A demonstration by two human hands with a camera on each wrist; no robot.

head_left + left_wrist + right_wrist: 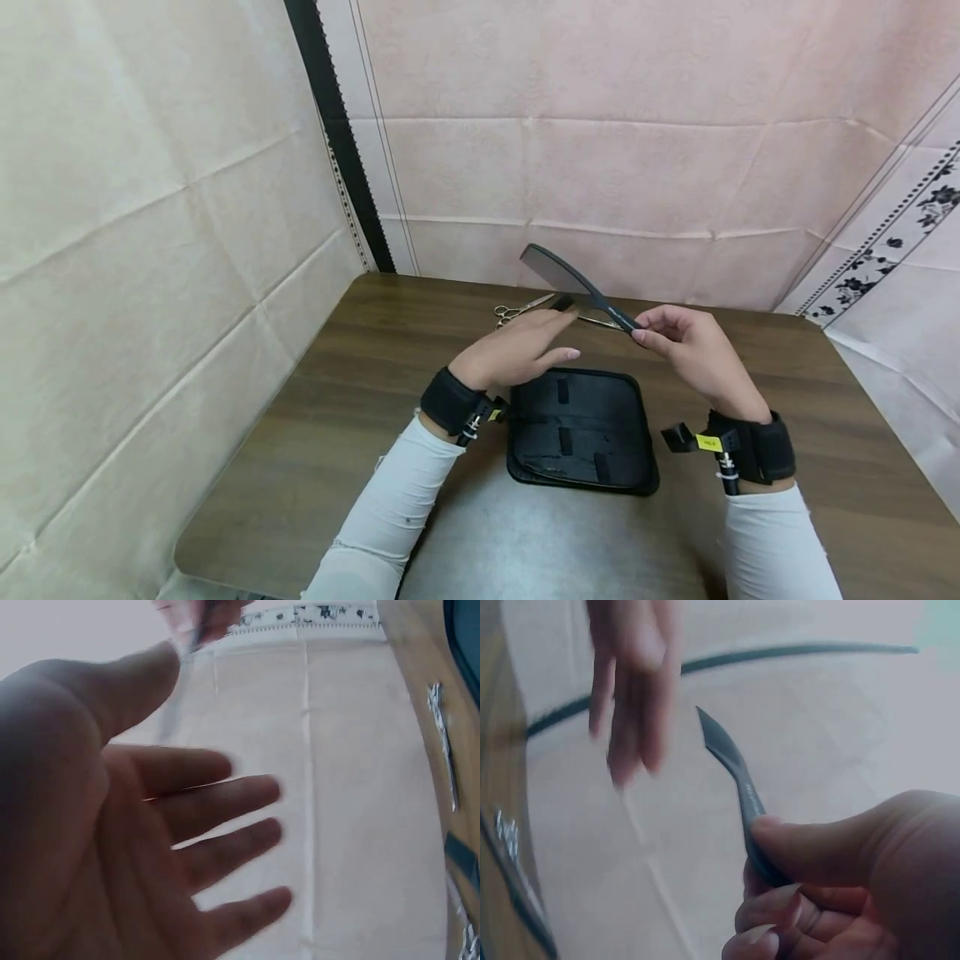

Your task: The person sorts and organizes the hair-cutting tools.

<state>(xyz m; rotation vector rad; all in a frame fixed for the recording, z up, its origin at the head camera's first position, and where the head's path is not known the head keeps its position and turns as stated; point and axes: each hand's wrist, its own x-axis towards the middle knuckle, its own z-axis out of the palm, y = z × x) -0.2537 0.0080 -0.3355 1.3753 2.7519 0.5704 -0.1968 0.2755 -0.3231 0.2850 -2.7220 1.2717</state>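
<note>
My right hand [690, 350] pinches the handle end of a dark curved comb [573, 275] between thumb and fingers, holding it raised above the far part of the table. In the right wrist view the comb [746, 802] is seen nearly end-on, thumb [810, 847] along its side. My left hand [517, 346] hovers to the left of the comb, palm down. Its fingers [232, 802] are spread and straight in the left wrist view, with nothing in them. Below both hands lies an unfolded black zip case [581, 429] with small straps inside.
Silver scissors [513, 312] lie near the table's back edge. A second slim metal tool [600, 322] lies to their right, with a small dark object [562, 302] between them. Pale cloth walls [600, 167] stand behind and left of the wooden table [300, 467].
</note>
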